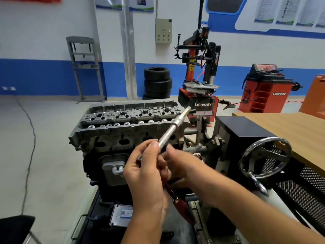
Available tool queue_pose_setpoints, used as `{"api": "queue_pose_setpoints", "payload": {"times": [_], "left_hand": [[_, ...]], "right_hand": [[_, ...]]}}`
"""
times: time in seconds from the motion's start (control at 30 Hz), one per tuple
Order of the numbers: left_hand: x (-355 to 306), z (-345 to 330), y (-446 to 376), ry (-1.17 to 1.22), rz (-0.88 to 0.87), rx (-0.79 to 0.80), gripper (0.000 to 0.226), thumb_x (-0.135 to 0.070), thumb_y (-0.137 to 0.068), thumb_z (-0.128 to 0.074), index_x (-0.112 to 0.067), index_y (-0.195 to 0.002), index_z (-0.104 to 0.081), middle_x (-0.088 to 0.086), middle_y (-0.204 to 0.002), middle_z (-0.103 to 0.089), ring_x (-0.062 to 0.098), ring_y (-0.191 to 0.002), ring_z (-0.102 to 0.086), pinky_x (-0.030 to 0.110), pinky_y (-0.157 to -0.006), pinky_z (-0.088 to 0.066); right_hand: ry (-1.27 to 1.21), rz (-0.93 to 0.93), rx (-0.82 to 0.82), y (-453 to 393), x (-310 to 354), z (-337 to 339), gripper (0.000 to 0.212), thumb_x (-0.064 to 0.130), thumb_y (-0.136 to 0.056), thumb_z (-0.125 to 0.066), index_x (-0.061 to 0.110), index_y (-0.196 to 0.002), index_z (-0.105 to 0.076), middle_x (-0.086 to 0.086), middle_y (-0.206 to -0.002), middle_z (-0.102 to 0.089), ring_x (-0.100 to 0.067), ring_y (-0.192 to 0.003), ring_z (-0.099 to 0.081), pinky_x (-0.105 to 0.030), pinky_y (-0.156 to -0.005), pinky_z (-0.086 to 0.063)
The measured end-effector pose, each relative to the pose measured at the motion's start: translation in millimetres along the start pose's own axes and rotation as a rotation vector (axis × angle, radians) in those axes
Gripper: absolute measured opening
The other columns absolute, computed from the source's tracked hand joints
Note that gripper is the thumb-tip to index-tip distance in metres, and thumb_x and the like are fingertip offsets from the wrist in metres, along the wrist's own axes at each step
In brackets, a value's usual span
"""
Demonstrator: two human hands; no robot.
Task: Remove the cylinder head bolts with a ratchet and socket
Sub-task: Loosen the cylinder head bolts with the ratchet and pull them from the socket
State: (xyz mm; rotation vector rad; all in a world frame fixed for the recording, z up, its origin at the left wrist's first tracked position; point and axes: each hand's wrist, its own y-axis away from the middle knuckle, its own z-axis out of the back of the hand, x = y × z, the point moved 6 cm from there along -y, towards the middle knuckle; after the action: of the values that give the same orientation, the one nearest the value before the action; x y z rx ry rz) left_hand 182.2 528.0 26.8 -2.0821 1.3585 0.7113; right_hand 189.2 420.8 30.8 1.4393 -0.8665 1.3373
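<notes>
We saw both hands raised before the engine (130,124): left hand (146,175) fingers clamped on the ratchet (168,133), right hand (177,162) fingers pinching its lower shaft.

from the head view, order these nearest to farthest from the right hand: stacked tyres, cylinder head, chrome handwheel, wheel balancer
From the right hand:
1. Cylinder head, just ahead and to the left, on top of the engine.
2. Chrome handwheel, to the right on the stand; close to call against the head.
3. Stacked tyres, on the floor by the far wall.
4. Wheel balancer, far right by the wall.
</notes>
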Motion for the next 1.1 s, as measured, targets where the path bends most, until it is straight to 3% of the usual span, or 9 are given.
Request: {"api": "queue_pose_setpoints", "payload": {"times": [0.1, 0.2, 0.33, 0.47, 0.53, 0.63, 0.77, 0.93, 1.1], "left_hand": [[2, -10, 2, 0.015, 0.08, 0.032, 0.025, -0.037, -0.072, -0.084, -0.018, -0.087, -0.077, 0.005, -0.062, -0.054, 0.014, -0.045, -0.046, 0.025, -0.043, -0.042], [5, -25, 1, -0.012, 0.129, 0.109, 0.04, -0.047, -0.08, -0.086, -0.014, -0.1, -0.075, 0.008, -0.068, -0.06, 0.018, -0.052, -0.055, 0.028, -0.048, -0.05], [-20, -60, -23, -0.444, 0.015, 0.494, 0.038, -0.058, -0.093, -0.063, -0.024, -0.1, -0.079, 0.014, -0.084, -0.075, 0.03, -0.076, -0.075, 0.039, -0.064, -0.064], [-52, -104, -55, -0.991, -0.259, 0.79, 0.057, -0.093, -0.084, -0.036, -0.052, -0.094, -0.075, -0.024, -0.091, -0.073, -0.008, -0.085, -0.068, 0.012, -0.077, -0.054], [-51, -125, -67, -0.966, -0.183, 0.943, 0.044, -0.085, -0.086, -0.026, -0.072, -0.094, -0.067, -0.043, -0.098, -0.067, -0.021, -0.099, -0.062, 0.007, -0.088, -0.047], [-23, -145, -109, -1.059, -0.052, 1.007, 0.032, -0.068, -0.093, -0.048, -0.056, -0.113, -0.069, -0.014, -0.118, -0.074, 0.006, -0.118, -0.067, 0.044, -0.107, -0.053], [3, -165, -167, -1.378, -0.186, 0.935, 0.01, -0.017, -0.102, -0.067, -0.018, -0.11, -0.072, -0.001, -0.102, -0.075, 0.015, -0.099, -0.071, 0.05, -0.099, -0.057], [13, -178, -183, -1.416, -0.313, 1.046, 0.002, -0.013, -0.097, -0.072, -0.012, -0.098, -0.073, -0.003, -0.085, -0.074, 0.013, -0.083, -0.071, 0.049, -0.083, -0.06], [11, -166, -187, -1.31, -0.367, 0.998, 0.007, -0.011, -0.097, -0.073, -0.01, -0.104, -0.072, -0.004, -0.086, -0.074, 0.013, -0.082, -0.073, 0.05, -0.083, -0.061]], "right_hand": [[0.015, 0.148, 0.09, 21, -38, -10, 0.045, 0.043, -0.091, -0.068, 0.009, -0.121, -0.062, 0.002, -0.095, -0.074, -0.012, -0.09, -0.068, -0.025, -0.077, -0.053], [0.145, 0.322, -0.132, 31, -33, 13, 0.037, 0.054, -0.086, -0.065, 0.016, -0.088, -0.066, 0.007, -0.069, -0.058, -0.011, -0.067, -0.051, -0.039, -0.061, -0.041], [0.456, 0.468, -0.454, 46, 12, 52, 0.061, 0.077, -0.084, -0.044, 0.019, -0.076, -0.059, 0.009, -0.057, -0.05, -0.006, -0.055, -0.044, -0.042, -0.056, -0.04], [0.755, 0.39, -0.566, 61, 66, 89, 0.075, 0.091, -0.08, -0.03, 0.023, -0.078, -0.062, 0.012, -0.055, -0.054, -0.011, -0.053, -0.05, -0.043, -0.058, -0.047], [0.8, 0.392, -0.56, 58, 100, 102, 0.069, 0.089, -0.079, -0.03, 0.029, -0.075, -0.062, 0.012, -0.05, -0.052, -0.007, -0.047, -0.045, -0.035, -0.052, -0.042], [0.744, 0.357, -0.531, 44, 152, 128, 0.054, 0.078, -0.086, -0.042, 0.033, -0.073, -0.068, 0.004, -0.045, -0.053, -0.006, -0.037, -0.043, -0.027, -0.046, -0.038], [0.769, 0.26, -0.538, 16, 208, 164, 0.058, 0.067, -0.094, -0.053, 0.015, -0.073, -0.069, 0.005, -0.043, -0.054, -0.006, -0.033, -0.045, -0.026, -0.039, -0.04], [0.726, 0.186, -0.319, -17, 248, 160, 0.043, 0.071, -0.092, -0.049, 0.031, -0.096, -0.064, -0.001, -0.051, -0.062, -0.017, -0.039, -0.053, -0.029, -0.04, -0.048], [0.95, 0.309, -0.205, -29, 259, 137, 0.08, 0.088, -0.052, -0.051, 0.031, -0.107, -0.066, 0.008, -0.046, -0.059, -0.011, -0.034, -0.051, -0.021, -0.036, -0.04]]}}
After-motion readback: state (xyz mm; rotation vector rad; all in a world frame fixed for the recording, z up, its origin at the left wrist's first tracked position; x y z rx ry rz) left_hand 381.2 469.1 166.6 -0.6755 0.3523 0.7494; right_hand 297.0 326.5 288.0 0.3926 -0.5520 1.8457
